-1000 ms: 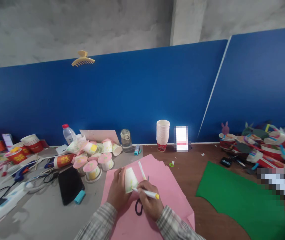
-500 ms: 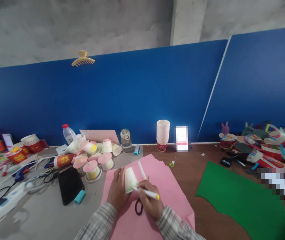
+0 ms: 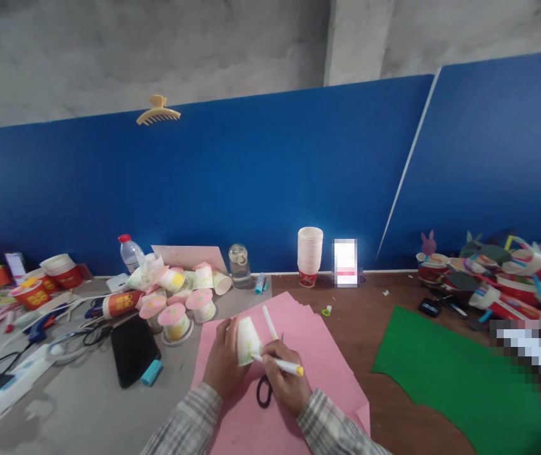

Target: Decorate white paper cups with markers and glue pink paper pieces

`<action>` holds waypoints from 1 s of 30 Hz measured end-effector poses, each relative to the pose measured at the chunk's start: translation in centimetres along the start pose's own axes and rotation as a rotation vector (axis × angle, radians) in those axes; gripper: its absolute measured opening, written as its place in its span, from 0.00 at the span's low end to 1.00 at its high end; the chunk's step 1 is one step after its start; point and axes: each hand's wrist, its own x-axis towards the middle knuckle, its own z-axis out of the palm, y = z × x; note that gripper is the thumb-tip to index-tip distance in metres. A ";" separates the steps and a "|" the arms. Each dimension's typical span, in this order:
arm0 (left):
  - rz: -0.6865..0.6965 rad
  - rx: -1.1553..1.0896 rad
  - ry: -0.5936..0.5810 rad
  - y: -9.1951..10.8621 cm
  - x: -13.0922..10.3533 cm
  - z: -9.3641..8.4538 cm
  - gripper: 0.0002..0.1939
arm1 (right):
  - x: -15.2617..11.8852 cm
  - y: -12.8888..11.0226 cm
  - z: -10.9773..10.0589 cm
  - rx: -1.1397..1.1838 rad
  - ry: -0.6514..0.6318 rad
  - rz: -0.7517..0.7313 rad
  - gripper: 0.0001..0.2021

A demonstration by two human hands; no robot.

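My left hand (image 3: 225, 361) is closed around a white paper cup (image 3: 248, 341) that lies tilted and bears faint green and yellow marks. In my right hand (image 3: 288, 378) is a white marker with a yellow end (image 3: 290, 366), its tip at the cup's lower right side. Both hands are over a stack of pink paper (image 3: 320, 354). Partly under my right hand lie scissors (image 3: 264, 393), one black handle loop showing. Another white marker (image 3: 269, 321) rests on the paper just beyond the cup.
Several decorated paper cups with pink tops (image 3: 174, 314) stand to the left, near a black phone (image 3: 134, 351) and a blue cap (image 3: 151, 373). At the back are a glass jar (image 3: 239, 265) and a cup stack (image 3: 310, 253). Green paper (image 3: 455, 379) lies right.
The marker tip has barely shifted against the cup. Both hands keep their hold and nearly the same place.
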 end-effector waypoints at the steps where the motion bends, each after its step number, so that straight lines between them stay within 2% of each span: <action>1: -0.002 0.001 0.000 0.0 0.0 0.0 0.41 | 0.0 -0.1 0.0 0.002 -0.011 0.005 0.06; 14: -0.004 -0.009 0.021 0.3 0.0 0.0 0.42 | -0.5 -0.2 0.1 -0.027 -0.078 -0.029 0.06; 30: -0.011 0.004 0.002 0.2 -0.1 0.0 0.41 | -0.4 -0.7 0.2 -0.047 -0.065 -0.031 0.07</action>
